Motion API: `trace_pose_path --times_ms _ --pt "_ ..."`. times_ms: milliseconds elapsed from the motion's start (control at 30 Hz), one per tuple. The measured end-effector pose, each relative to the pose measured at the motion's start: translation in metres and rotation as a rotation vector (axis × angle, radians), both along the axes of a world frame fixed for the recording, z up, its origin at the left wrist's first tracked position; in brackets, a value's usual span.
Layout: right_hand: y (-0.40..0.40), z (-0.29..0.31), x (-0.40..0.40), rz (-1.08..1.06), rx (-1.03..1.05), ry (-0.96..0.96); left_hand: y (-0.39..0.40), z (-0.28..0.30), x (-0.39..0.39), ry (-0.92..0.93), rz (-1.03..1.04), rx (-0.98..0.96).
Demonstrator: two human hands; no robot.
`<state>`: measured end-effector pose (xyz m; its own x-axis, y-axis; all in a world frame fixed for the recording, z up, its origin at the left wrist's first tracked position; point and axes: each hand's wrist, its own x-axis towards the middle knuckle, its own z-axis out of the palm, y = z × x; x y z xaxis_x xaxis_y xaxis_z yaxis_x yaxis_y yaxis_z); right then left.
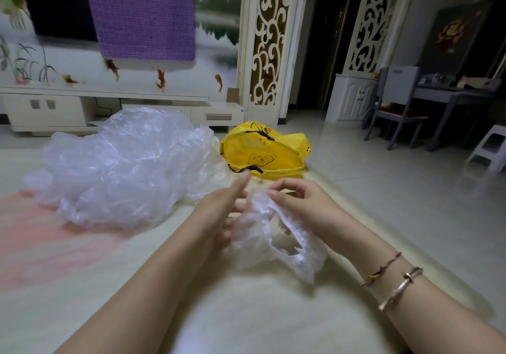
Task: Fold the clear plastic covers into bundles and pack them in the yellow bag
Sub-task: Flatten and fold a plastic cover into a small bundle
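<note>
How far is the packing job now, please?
Done: nothing visibly packed; the yellow bag lies flat-looking. In hand: the right hand grips one clear cover, and the left hand touches it. Left: the big pile of covers.

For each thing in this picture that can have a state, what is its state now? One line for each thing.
Left hand: fingers straight, touching the plastic cover.
Right hand: fingers curled, pinching the plastic cover.
Plastic cover: crumpled between both hands, not yet a tidy bundle.
Pile of plastic covers: loose, unfolded, on the surface.
Yellow bag: lying flat beside the pile, nothing visibly packed.
</note>
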<state>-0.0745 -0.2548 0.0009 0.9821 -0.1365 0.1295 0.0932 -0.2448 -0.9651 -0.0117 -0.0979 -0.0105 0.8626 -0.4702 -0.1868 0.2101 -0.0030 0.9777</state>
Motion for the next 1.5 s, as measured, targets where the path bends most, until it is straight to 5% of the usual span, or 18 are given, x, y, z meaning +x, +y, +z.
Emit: trace_pose_path --times_ms 133,267,467,633,867,1067,1167,1300,1400,1500 --pt "-0.003 -0.003 0.006 -0.17 -0.184 -0.011 0.003 -0.009 0.0 -0.19 0.139 0.018" --pt "-0.02 -0.007 0.002 -0.206 -0.432 0.31 0.005 -0.009 0.007 -0.451 0.371 0.062" --pt "-0.028 -0.017 0.004 -0.289 -0.092 0.234 0.005 -0.012 0.003 -0.639 0.404 0.241" --pt "-0.032 -0.017 0.009 -0.422 -0.097 0.263 0.006 -0.015 0.005 -0.604 0.385 0.297" --pt "-0.021 -0.015 0.004 -0.386 -0.072 0.266 0.0 -0.014 0.006 -0.32 0.392 0.218" --pt "-0.017 -0.017 0.002 -0.461 -0.268 0.21 0.002 -0.021 0.003 -0.652 0.403 0.33" --pt "-0.023 -0.025 0.006 -0.461 -0.605 0.116 0.004 -0.021 -0.005 -0.795 0.319 0.523" --pt "-0.024 -0.022 0.004 -0.411 -0.699 0.05 0.006 -0.017 -0.004 -0.952 0.221 0.881" --pt "-0.009 -0.014 -0.009 -0.326 -0.742 -0.118 0.011 -0.008 0.007 -1.126 0.105 0.61" --pt "0.006 -0.021 -0.024 -0.088 -0.963 0.044 0.015 -0.004 0.007 -1.099 -0.234 0.502"
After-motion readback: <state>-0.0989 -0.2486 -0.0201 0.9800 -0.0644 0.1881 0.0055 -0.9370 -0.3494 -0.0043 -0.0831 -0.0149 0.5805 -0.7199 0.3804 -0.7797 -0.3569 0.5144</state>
